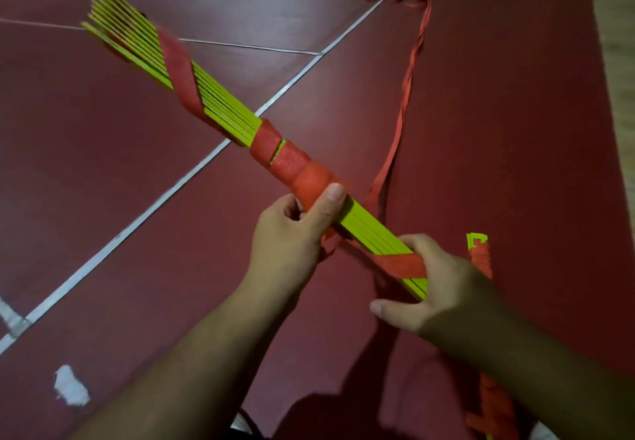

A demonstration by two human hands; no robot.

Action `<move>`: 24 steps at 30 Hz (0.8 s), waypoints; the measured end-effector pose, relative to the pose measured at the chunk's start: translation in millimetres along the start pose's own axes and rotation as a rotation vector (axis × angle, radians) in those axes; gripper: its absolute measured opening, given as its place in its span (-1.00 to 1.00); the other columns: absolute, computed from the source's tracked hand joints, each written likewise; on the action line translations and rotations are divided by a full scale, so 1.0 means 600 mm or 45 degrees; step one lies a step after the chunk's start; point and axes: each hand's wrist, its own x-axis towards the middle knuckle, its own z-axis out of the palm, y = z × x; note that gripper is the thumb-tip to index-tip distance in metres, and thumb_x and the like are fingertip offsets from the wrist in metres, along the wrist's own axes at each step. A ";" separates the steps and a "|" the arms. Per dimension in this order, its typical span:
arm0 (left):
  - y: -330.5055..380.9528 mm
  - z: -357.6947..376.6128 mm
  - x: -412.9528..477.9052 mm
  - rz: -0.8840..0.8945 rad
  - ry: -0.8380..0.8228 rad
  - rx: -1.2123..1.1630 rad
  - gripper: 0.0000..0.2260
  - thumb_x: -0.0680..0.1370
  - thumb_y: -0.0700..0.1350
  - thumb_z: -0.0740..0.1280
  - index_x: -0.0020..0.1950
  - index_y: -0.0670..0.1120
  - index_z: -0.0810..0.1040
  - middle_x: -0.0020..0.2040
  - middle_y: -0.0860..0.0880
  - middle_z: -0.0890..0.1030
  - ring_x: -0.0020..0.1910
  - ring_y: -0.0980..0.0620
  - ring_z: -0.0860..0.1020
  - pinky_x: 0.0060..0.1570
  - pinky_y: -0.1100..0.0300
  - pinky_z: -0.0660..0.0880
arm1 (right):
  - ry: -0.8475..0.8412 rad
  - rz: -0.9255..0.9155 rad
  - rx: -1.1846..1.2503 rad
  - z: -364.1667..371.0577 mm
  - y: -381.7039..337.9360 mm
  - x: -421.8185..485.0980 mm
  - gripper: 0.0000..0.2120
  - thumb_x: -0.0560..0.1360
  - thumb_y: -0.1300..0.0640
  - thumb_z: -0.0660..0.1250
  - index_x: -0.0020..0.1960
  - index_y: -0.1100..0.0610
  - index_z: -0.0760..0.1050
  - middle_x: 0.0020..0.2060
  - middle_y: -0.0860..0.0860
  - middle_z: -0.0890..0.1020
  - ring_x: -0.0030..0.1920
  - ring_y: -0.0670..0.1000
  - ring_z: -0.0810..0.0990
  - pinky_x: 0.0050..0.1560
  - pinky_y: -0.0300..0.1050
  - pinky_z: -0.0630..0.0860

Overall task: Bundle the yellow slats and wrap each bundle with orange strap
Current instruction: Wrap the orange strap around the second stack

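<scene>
A bundle of yellow-green slats [220,99] runs diagonally from upper left to lower right above the red floor, its far ends fanned out. Orange strap [288,161] is wound round its middle in several turns, with one loose turn further up. My left hand [295,233] grips the bundle just below the wound part, thumb on top. My right hand [433,285] holds the near end of the slats and pinches the strap against them. The free strap tail [409,96] loops away over the floor to the upper right.
Another strap-wrapped slat bundle [479,250] lies at the right, mostly hidden behind my right arm. The floor is dark red tiles with white joints [192,171]. A pale strip of floor [615,27] runs along the right edge.
</scene>
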 end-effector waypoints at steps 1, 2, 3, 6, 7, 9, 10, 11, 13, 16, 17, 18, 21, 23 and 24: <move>0.002 0.001 -0.002 0.002 0.013 0.002 -0.26 0.37 0.32 0.47 -0.07 -0.41 0.48 -0.30 -0.13 0.41 -0.43 0.05 0.35 -0.51 0.30 0.34 | 0.065 -0.007 -0.042 0.006 0.001 0.001 -0.49 0.24 -0.16 0.57 0.10 -0.17 0.44 -0.17 -0.16 0.62 -0.12 -0.09 0.59 -0.13 -0.22 0.45; 0.006 0.001 -0.002 0.011 -0.013 0.027 -0.25 0.38 0.32 0.47 -0.07 -0.42 0.47 -0.30 -0.13 0.40 -0.43 0.05 0.35 -0.51 0.30 0.33 | 0.108 -0.013 -0.044 0.008 0.004 0.002 -0.58 0.27 -0.13 0.56 0.04 -0.11 0.49 -0.21 -0.13 0.63 -0.15 -0.05 0.61 -0.15 -0.17 0.46; 0.006 -0.003 0.001 0.038 -0.057 0.065 -0.27 0.40 0.32 0.45 -0.09 -0.41 0.47 -0.31 -0.13 0.40 -0.42 0.05 0.35 -0.49 0.27 0.34 | 0.120 -0.011 -0.027 0.008 0.009 0.006 -0.68 0.30 -0.08 0.55 -0.05 -0.04 0.52 -0.28 -0.11 0.64 -0.20 -0.04 0.61 -0.19 -0.17 0.47; 0.003 -0.024 0.014 0.171 -0.171 0.219 -0.52 0.41 0.27 0.40 -0.16 -0.18 0.51 -0.35 0.00 0.45 -0.40 0.06 0.37 -0.40 0.14 0.33 | -0.049 0.061 0.226 -0.009 0.006 0.009 -0.81 0.35 0.09 0.54 -0.25 0.09 0.52 -0.48 -0.06 0.59 -0.45 -0.06 0.57 -0.43 -0.26 0.39; 0.001 -0.031 0.015 0.176 -0.191 0.224 -0.59 0.41 0.22 0.42 -0.16 -0.14 0.51 -0.35 0.02 0.46 -0.40 0.06 0.38 -0.40 0.16 0.32 | -0.135 0.105 0.343 -0.017 0.000 0.007 -0.80 0.36 0.14 0.54 -0.27 0.13 0.51 -0.52 -0.01 0.57 -0.51 -0.04 0.56 -0.49 -0.27 0.38; 0.000 -0.036 0.018 0.157 -0.222 0.163 -0.73 0.45 0.06 0.44 -0.15 -0.12 0.51 -0.34 0.04 0.52 -0.42 0.10 0.41 -0.44 0.26 0.34 | -0.256 0.153 0.541 -0.028 -0.011 0.002 -0.80 0.36 0.19 0.54 -0.27 0.19 0.52 -0.53 0.10 0.58 -0.53 0.01 0.57 -0.52 -0.30 0.36; 0.002 -0.036 0.019 0.134 -0.224 0.103 -0.79 0.45 0.01 0.43 -0.15 -0.11 0.51 -0.34 0.05 0.54 -0.43 0.11 0.42 -0.46 0.31 0.34 | -0.296 0.157 0.616 -0.030 -0.016 0.000 -0.79 0.34 0.20 0.55 -0.23 0.25 0.53 -0.50 0.14 0.58 -0.52 0.04 0.58 -0.50 -0.28 0.38; 0.002 -0.036 0.019 0.102 -0.240 0.043 -0.78 0.44 0.01 0.44 -0.14 -0.10 0.50 -0.33 0.06 0.56 -0.44 0.11 0.42 -0.47 0.32 0.34 | -0.331 0.149 0.680 -0.030 -0.019 -0.003 -0.74 0.30 0.19 0.57 -0.19 0.29 0.54 -0.47 0.16 0.59 -0.51 0.07 0.58 -0.48 -0.24 0.42; 0.002 -0.035 0.021 0.060 -0.267 -0.070 -0.55 0.36 0.17 0.53 -0.04 -0.14 0.50 -0.32 0.08 0.56 -0.45 0.11 0.41 -0.46 0.29 0.34 | -0.407 0.137 0.788 -0.028 -0.022 -0.007 -0.68 0.23 0.13 0.52 -0.13 0.29 0.57 -0.43 0.17 0.60 -0.47 0.12 0.57 -0.43 -0.12 0.48; 0.002 -0.035 0.021 0.028 -0.392 -0.190 -0.35 0.27 0.41 0.49 0.10 -0.06 0.60 -0.34 0.03 0.51 -0.50 0.07 0.32 -0.41 0.12 0.25 | -0.618 0.129 1.006 -0.030 -0.020 -0.014 -0.71 0.18 0.10 0.49 -0.14 0.18 0.61 -0.41 0.15 0.57 -0.44 0.11 0.53 -0.39 -0.06 0.51; 0.004 -0.035 0.020 0.019 -0.458 -0.260 -0.29 0.28 0.40 0.48 0.15 -0.13 0.59 -0.35 -0.08 0.47 -0.52 0.02 0.25 -0.39 0.09 0.22 | -0.730 0.137 1.103 -0.032 -0.019 -0.015 -0.71 0.17 0.09 0.49 -0.13 0.16 0.61 -0.41 0.16 0.56 -0.44 0.10 0.53 -0.40 -0.09 0.51; 0.005 -0.036 0.019 -0.003 -0.504 -0.338 -0.17 0.29 0.38 0.49 0.23 -0.28 0.51 -0.32 -0.16 0.42 -0.52 -0.01 0.18 -0.38 0.12 0.24 | -0.853 0.149 1.199 -0.036 -0.018 -0.017 -0.70 0.17 0.10 0.48 -0.12 0.16 0.61 -0.40 0.18 0.55 -0.46 0.10 0.52 -0.42 -0.11 0.51; 0.012 -0.037 0.012 0.008 -0.563 -0.380 -0.07 0.30 0.35 0.49 0.22 -0.44 0.39 -0.35 -0.14 0.45 -0.50 0.02 0.14 -0.35 0.22 0.31 | -1.111 0.171 1.357 -0.046 -0.015 -0.017 -0.70 0.22 0.14 0.48 -0.06 0.16 0.61 -0.41 0.20 0.52 -0.51 0.08 0.53 -0.44 -0.13 0.52; 0.013 -0.034 0.007 0.042 -0.532 -0.311 -0.37 0.31 0.39 0.46 0.00 -0.16 0.60 -0.43 0.03 0.49 -0.52 0.08 0.24 -0.37 0.15 0.26 | -1.124 0.202 1.293 -0.051 -0.012 -0.012 -0.68 0.21 0.12 0.48 -0.05 0.18 0.62 -0.39 0.22 0.56 -0.48 0.11 0.55 -0.41 -0.10 0.54; 0.015 -0.033 0.005 0.074 -0.493 -0.263 -0.53 0.31 0.40 0.44 -0.13 0.01 0.63 -0.44 0.05 0.51 -0.53 0.12 0.28 -0.39 0.16 0.26 | -1.070 0.210 1.179 -0.052 -0.011 -0.008 -0.66 0.20 0.08 0.48 -0.06 0.19 0.63 -0.36 0.22 0.61 -0.44 0.13 0.58 -0.38 -0.09 0.55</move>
